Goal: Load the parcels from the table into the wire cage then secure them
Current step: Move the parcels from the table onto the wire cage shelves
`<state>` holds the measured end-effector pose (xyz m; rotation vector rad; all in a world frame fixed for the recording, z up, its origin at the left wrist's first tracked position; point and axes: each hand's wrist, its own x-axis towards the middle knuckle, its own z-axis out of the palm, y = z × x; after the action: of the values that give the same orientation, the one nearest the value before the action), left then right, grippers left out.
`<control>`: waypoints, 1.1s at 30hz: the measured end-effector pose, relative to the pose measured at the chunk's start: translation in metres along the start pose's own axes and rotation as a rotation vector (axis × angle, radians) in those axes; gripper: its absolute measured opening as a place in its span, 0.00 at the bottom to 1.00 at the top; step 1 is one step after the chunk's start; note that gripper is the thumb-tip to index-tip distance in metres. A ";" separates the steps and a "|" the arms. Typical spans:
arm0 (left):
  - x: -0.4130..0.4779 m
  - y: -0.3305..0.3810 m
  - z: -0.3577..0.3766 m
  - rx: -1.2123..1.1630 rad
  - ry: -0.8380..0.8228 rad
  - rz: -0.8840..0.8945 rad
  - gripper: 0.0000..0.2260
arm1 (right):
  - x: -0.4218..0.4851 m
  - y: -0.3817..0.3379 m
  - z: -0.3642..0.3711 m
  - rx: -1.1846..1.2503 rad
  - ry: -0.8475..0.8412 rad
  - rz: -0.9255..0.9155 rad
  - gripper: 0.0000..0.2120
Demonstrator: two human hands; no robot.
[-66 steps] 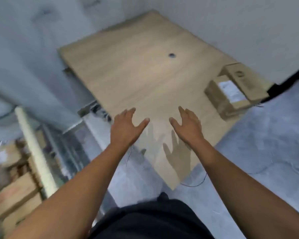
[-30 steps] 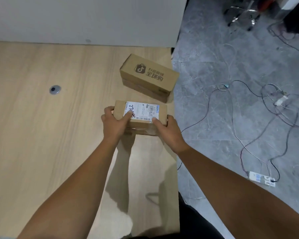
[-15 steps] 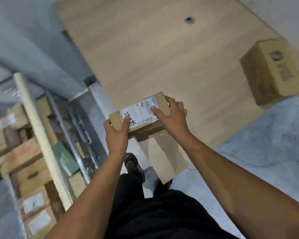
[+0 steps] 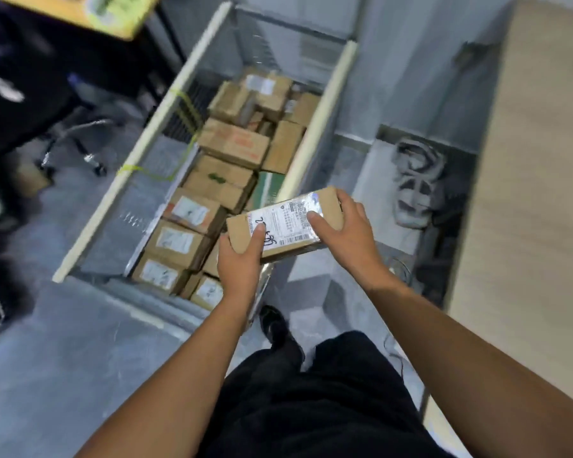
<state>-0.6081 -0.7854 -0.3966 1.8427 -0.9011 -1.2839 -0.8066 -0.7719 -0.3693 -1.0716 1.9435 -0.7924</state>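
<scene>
I hold a small brown parcel [image 4: 288, 219] with a white shipping label between both hands. My left hand [image 4: 240, 262] grips its near left end and my right hand [image 4: 344, 226] grips its right end. The parcel hangs above the near right corner of the wire cage [image 4: 146, 133], which has cream padded rails and mesh walls. Several brown cardboard parcels [image 4: 232, 143] lie stacked inside the cage. The wooden table [image 4: 536, 193] runs along the right edge of the view.
A bundle of grey straps [image 4: 417, 180] lies on the floor between cage and table. Yellow ties [image 4: 182, 107] hang on the cage's left rail. An office chair base [image 4: 76, 143] stands at the left. My legs and a shoe [image 4: 275, 325] are below.
I have lifted the labelled parcel off the table and turned left with it. It is now above the cage corner, and the second parcel on the table is out of view.
</scene>
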 end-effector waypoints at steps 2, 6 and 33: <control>0.020 -0.002 -0.034 -0.052 0.078 -0.037 0.25 | 0.017 -0.027 0.037 -0.048 -0.115 -0.063 0.38; 0.050 -0.019 -0.082 -0.133 0.206 -0.148 0.26 | 0.056 -0.074 0.098 -0.186 -0.381 -0.168 0.37; 0.330 -0.316 0.021 -0.171 0.441 -0.610 0.38 | 0.370 0.142 0.396 -0.923 -1.062 -0.527 0.38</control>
<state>-0.4948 -0.9075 -0.8221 2.2168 0.0174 -1.1624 -0.6608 -1.0924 -0.8052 -2.0265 1.0187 0.5157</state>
